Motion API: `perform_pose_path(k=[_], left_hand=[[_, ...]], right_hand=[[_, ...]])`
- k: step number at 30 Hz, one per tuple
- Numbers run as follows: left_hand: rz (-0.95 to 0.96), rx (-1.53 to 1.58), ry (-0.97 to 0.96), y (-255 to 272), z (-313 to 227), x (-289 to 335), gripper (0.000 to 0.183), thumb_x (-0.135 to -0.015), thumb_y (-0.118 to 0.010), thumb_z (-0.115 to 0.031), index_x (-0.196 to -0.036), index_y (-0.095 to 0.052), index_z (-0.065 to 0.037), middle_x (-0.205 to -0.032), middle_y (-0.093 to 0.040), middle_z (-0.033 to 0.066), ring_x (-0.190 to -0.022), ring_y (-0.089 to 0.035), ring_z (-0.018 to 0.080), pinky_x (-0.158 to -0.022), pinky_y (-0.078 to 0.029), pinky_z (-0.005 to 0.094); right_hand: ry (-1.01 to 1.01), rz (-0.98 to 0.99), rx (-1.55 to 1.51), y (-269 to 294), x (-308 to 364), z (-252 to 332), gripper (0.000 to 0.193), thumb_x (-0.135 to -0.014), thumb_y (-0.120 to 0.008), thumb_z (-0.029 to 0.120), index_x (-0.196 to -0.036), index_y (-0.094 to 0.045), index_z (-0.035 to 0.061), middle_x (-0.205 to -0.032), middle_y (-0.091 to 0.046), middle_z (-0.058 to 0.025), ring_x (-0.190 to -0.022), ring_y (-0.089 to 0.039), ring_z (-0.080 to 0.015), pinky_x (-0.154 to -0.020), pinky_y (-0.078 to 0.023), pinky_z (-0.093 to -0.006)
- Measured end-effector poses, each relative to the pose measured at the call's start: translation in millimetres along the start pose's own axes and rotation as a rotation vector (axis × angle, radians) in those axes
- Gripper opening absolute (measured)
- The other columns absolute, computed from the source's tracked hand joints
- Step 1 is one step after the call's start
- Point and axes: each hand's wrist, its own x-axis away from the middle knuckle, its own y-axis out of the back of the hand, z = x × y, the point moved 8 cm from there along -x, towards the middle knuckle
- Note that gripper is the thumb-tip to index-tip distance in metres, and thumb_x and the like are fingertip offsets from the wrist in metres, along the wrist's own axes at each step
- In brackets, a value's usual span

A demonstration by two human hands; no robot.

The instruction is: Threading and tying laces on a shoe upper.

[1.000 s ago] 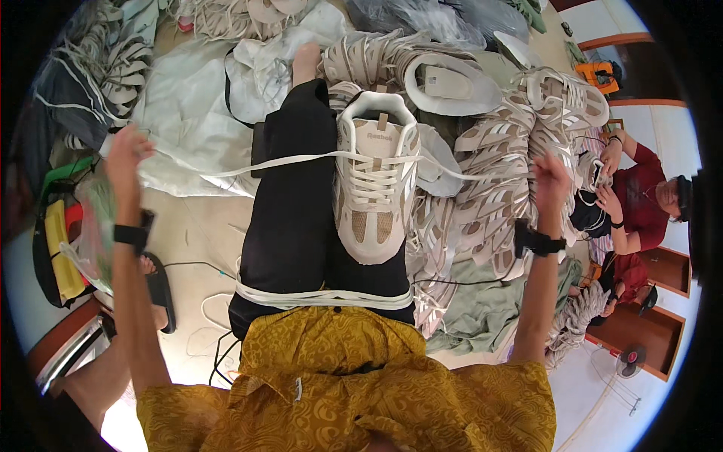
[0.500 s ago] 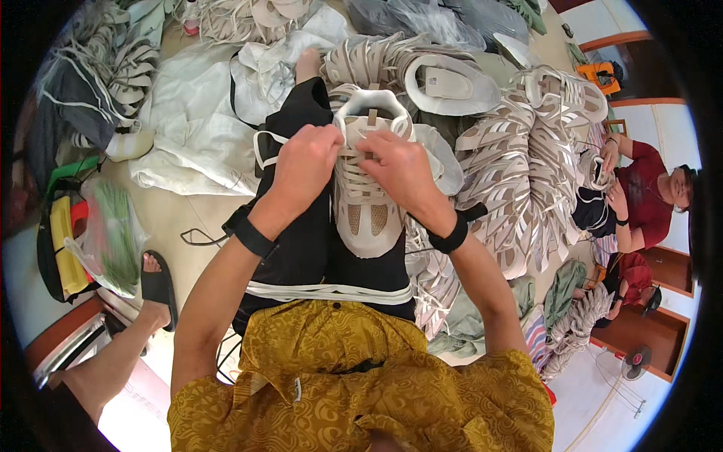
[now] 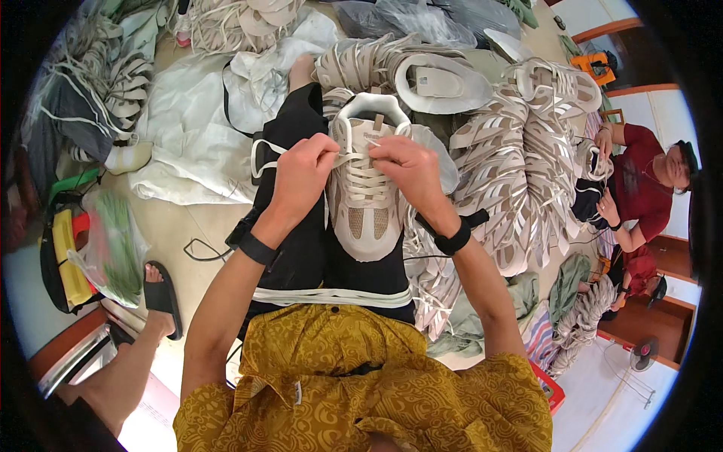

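A beige and grey sneaker upper (image 3: 367,226) lies across my black-trousered thighs, toe toward me and white padded collar away. White shoelace (image 3: 367,181) crosses its front in several rows. On the left of the upper lacing, my left hand (image 3: 301,167) is closed, pinching a length of lace drawn across the tongue (image 3: 369,129). My right hand (image 3: 416,167) sits closed at the right side of the lacing, thumb and forefinger together, with a white lace end showing at their tips. A loose white lace loop (image 3: 263,154) hangs by my left wrist.
Long nested rows of similar uppers (image 3: 493,177) lie to the right, and more uppers (image 3: 361,64) beyond my lap. White sheeting (image 3: 188,128) covers the floor at the left. A sandalled foot (image 3: 160,301) is at left; a co-worker in red (image 3: 644,184) handles a shoe at right.
My right hand has moved slightly right, its fingers closing at the lace end. The left has shifted slightly left and down, and the lace between my hands now shows more plainly.
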Motion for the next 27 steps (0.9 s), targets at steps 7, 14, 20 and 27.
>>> perform_pose_path(k=[7,14,20,27], left_hand=[[-0.022,0.142,0.091,6,3,2,0.004,-0.077,-0.055,-0.004,-0.081,-0.056,-0.003,-0.068,-0.057,0.0102,-0.062,-0.056,0.0248,-0.057,-0.044,0.0322],[-0.064,0.093,0.127,6,9,8,0.004,-0.077,-0.056,-0.004,-0.081,-0.056,-0.003,-0.069,-0.057,0.0108,-0.064,-0.057,0.0256,-0.057,-0.044,0.0324],[-0.104,0.027,0.067,4,11,14,0.005,-0.077,-0.055,-0.003,-0.081,-0.056,-0.004,-0.069,-0.057,0.0114,-0.066,-0.057,0.0266,-0.057,-0.045,0.0339],[-0.113,0.042,0.075,0,16,17,0.006,-0.076,-0.055,-0.002,-0.082,-0.056,-0.004,-0.069,-0.056,0.0113,-0.065,-0.057,0.0276,-0.057,-0.045,0.0350]], right_hand=[[-0.005,0.080,0.059,-9,-2,20,0.023,-0.063,-0.065,0.006,-0.086,-0.064,0.0084,-0.090,-0.063,-0.0066,-0.073,-0.062,-0.0234,-0.062,-0.050,-0.0299],[0.038,0.235,0.067,-25,-3,27,0.031,-0.062,-0.065,0.000,-0.093,-0.063,0.0068,-0.095,-0.061,-0.0062,-0.066,-0.059,-0.0157,-0.059,-0.048,-0.0244],[0.105,0.279,0.085,-31,6,24,0.031,-0.062,-0.065,0.002,-0.092,-0.064,0.0082,-0.095,-0.061,-0.0061,-0.067,-0.061,-0.0179,-0.061,-0.050,-0.0264],[0.026,0.291,0.030,-34,11,19,0.025,-0.063,-0.062,0.006,-0.088,-0.065,0.0112,-0.093,-0.062,-0.0033,-0.079,-0.061,-0.0218,-0.068,-0.050,-0.0309]])
